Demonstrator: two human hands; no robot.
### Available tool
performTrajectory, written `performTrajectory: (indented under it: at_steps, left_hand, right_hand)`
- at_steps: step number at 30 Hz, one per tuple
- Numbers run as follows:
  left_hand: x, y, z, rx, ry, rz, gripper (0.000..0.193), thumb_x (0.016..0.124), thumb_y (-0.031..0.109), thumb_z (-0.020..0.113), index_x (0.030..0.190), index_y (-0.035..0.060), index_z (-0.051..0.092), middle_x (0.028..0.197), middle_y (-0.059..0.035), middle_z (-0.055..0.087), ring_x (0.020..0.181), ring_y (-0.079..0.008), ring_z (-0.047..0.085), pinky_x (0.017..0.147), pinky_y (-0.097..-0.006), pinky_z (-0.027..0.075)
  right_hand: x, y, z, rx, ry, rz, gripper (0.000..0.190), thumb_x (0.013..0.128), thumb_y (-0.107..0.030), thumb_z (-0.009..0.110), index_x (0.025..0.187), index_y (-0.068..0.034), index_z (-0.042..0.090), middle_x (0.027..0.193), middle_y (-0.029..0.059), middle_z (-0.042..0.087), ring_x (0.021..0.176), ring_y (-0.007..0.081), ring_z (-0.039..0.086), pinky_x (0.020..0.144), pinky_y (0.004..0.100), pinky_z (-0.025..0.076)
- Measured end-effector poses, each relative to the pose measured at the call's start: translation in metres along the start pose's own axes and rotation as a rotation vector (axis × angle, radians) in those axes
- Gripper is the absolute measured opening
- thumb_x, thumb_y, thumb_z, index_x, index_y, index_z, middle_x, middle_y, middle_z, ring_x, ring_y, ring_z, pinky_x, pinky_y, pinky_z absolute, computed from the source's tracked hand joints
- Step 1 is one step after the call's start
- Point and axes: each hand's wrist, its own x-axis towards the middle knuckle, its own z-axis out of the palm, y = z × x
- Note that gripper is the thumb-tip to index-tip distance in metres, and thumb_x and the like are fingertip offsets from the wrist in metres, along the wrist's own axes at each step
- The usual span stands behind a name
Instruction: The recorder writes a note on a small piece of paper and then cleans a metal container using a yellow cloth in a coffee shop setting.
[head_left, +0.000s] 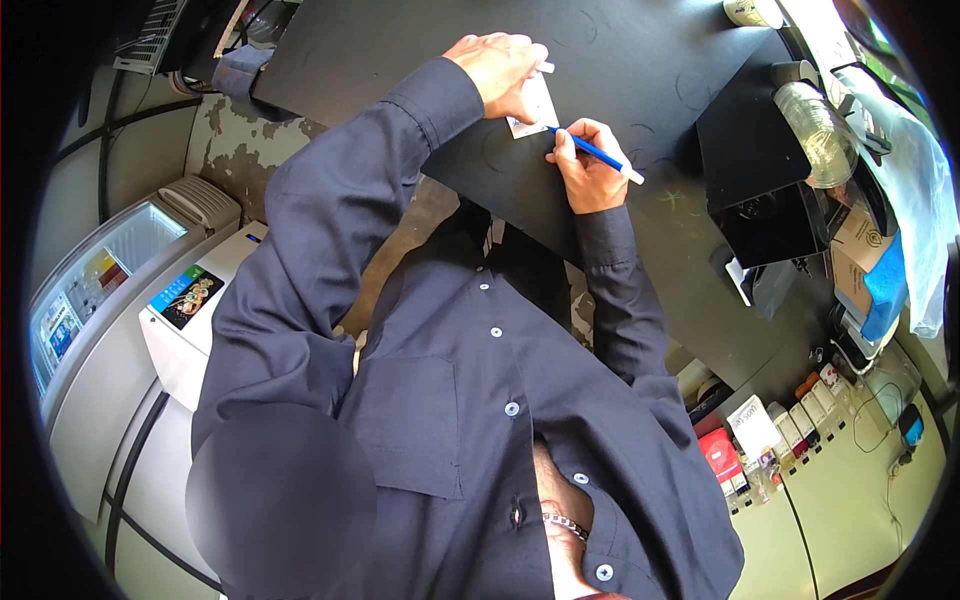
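A small white card with some dark marks lies on the black tabletop. My left hand is over its left side, the thumb pressing on the card. Past those fingertips pokes a small white cylindrical piece, perhaps a pen cap; its other end is hidden. A blue marker pen with a white rear end is gripped in my right hand. Its tip is at the card's near right corner; whether it touches the surface is too small to tell.
Right of my hands stands a black box, with stacked clear plastic cups beside it. A paper cup sits at the far edge. Further right are a blue cloth and a cardboard box. A glass-topped freezer is at left.
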Motion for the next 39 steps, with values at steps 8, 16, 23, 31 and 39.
performTrajectory:
  at_steps: [8,16,23,31,39]
  left_hand:
    - [0.0,0.001,0.0,0.005,-0.006,-0.018,0.048,0.072,0.039,0.079,0.102,0.0058,0.061,0.105,-0.0143,0.066,0.105,-0.0339,0.066,0.09,-0.0449,0.053]
    - [-0.001,-0.001,0.003,0.016,0.014,-0.004,0.051,0.071,0.04,0.078,0.103,0.0045,0.06,0.103,-0.0158,0.066,0.102,-0.0356,0.066,0.089,-0.0444,0.054]
    - [-0.001,0.0,0.002,0.01,0.023,0.005,0.053,0.071,0.041,0.079,0.106,0.0047,0.061,0.107,-0.0154,0.067,0.105,-0.0345,0.066,0.091,-0.0434,0.053]
    - [-0.001,0.002,-0.001,0.009,-0.001,-0.013,0.054,0.071,0.041,0.079,0.105,0.0045,0.061,0.107,-0.0158,0.067,0.105,-0.0348,0.066,0.091,-0.0432,0.053]
    - [-0.003,0.0,0.003,0.001,0.068,0.014,0.053,0.069,0.038,0.079,0.106,0.0039,0.062,0.106,-0.0172,0.067,0.104,-0.0354,0.066,0.09,-0.0439,0.054]
  right_hand:
    - [-0.001,0.001,0.0,-0.033,0.008,0.004,0.017,0.092,-0.001,0.071,0.104,0.006,0.06,0.084,0.0073,0.065,0.069,0.011,0.067,0.063,0.0249,0.058]
    - [-0.005,-0.002,0.0,-0.008,-0.075,-0.033,0.018,0.091,-0.002,0.074,0.103,0.004,0.063,0.083,0.0058,0.067,0.071,0.0087,0.065,0.065,0.0232,0.056]
    - [-0.004,-0.009,0.001,-0.079,-0.117,-0.017,0.019,0.088,-0.003,0.077,0.104,0.003,0.067,0.083,0.0041,0.069,0.072,0.0058,0.061,0.067,0.0218,0.052]
    - [-0.002,-0.011,0.001,-0.115,-0.127,-0.019,0.02,0.087,-0.003,0.078,0.104,0.002,0.069,0.084,0.0033,0.069,0.073,0.0059,0.061,0.068,0.0225,0.053]
    - [-0.003,-0.003,-0.004,-0.041,-0.139,0.008,0.02,0.091,-0.002,0.073,0.108,0.002,0.064,0.086,0.0063,0.068,0.073,0.0086,0.063,0.068,0.025,0.055]
